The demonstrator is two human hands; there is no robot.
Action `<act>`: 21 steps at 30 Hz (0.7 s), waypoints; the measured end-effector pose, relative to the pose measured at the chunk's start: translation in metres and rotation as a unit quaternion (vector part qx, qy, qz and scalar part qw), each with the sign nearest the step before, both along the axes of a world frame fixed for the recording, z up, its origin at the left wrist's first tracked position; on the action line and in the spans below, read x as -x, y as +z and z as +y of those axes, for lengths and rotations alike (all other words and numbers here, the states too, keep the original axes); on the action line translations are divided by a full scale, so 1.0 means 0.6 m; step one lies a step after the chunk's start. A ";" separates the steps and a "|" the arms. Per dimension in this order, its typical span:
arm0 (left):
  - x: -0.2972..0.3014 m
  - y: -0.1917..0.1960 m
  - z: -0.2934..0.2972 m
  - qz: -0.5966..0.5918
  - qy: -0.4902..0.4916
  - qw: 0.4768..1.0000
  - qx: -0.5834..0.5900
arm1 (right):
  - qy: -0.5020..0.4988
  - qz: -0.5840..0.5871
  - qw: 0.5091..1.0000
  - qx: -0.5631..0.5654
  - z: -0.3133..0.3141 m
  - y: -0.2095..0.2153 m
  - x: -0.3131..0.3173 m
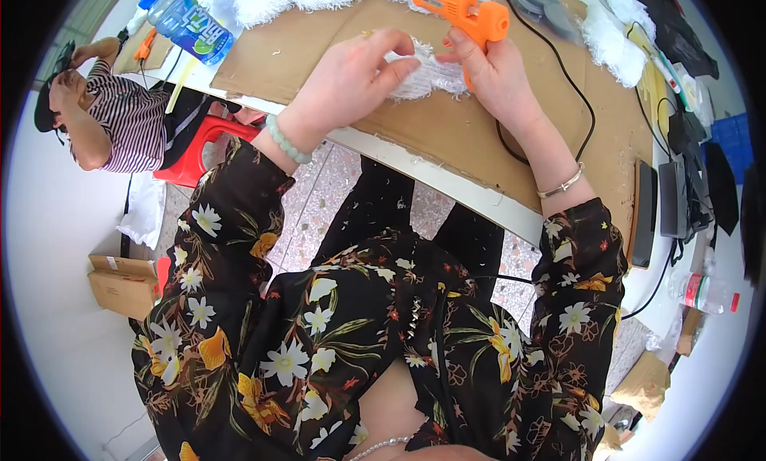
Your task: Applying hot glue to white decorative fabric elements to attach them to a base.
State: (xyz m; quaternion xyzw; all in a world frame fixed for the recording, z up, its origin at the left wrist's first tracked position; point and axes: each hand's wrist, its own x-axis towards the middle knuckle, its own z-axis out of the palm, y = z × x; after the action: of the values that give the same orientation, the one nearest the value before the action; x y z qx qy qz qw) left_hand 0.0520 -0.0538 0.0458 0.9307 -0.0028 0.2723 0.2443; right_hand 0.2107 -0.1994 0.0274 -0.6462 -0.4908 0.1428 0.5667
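Observation:
An orange glue gun point(455, 6) is gripped in my right hand point(503, 78), with its nozzle pointing away to the left. My left hand point(351, 78) hovers on the left, its fingers curved. A gap shows between its thumb and forefinger, with nothing visible in it; the other fingers are partly hidden. Below and between both hands, a white fringed piece of fabric point(423, 82) lies on a brown cardboard sheet point(279, 50). Part of that fabric is covered by my hands.
White fluffy pieces point(271, 2) line the table's far edge. A blue-capped bottle point(191, 26) stands far left. A black cable point(586, 98) loops across the cardboard at right. Another person point(132, 114) is at left, near a red stool point(199, 150). Electronics point(682, 190) crowd the right side.

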 end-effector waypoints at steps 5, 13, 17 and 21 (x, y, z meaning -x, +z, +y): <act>-0.011 0.005 0.014 0.031 0.030 0.994 0.105 | 0.004 0.012 1.000 0.022 -0.007 0.005 0.011; -0.044 -0.005 0.032 -0.054 -0.031 0.985 -0.162 | 0.004 0.054 0.999 -0.009 -0.001 -0.006 0.008; -0.055 -0.011 0.034 -0.031 -0.036 0.986 -0.159 | 0.001 0.070 0.997 -0.018 -0.002 -0.006 0.009; -0.047 0.000 0.033 0.027 -0.047 0.987 -0.154 | 0.004 0.070 0.997 -0.022 -0.002 -0.009 0.010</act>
State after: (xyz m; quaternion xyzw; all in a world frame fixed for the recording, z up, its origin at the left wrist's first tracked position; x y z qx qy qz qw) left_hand 0.0802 -0.0341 0.0459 0.9632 -0.0813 0.2313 0.1104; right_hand 0.2046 -0.2009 0.0218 -0.6202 -0.4558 0.1790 0.6128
